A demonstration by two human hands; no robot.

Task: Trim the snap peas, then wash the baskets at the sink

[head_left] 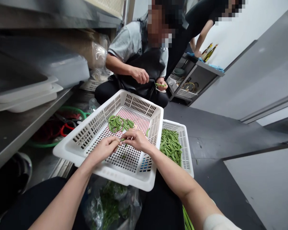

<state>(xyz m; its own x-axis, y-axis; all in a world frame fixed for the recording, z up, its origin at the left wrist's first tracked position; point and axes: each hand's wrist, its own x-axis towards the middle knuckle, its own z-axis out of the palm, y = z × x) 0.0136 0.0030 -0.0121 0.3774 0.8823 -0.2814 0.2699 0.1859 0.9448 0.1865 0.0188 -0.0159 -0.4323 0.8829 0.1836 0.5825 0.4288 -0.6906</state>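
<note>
In the head view, labels on the bottles [209, 53] are too small to read. The person's left hand [107, 146] and right hand [136, 139] pinch a green pod [122, 139] between their fingertips, above a white basket [124, 179]; its visible part lies roughly crosswise. Loose pods [115, 124] sit inside that basket; a second basket [187, 150], just beside, holds many more.

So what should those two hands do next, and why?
Probably snap or peel the tip off the green pod: the left hand and right hand seem to pinch it between them, above the white basket where other pods lie.
</note>
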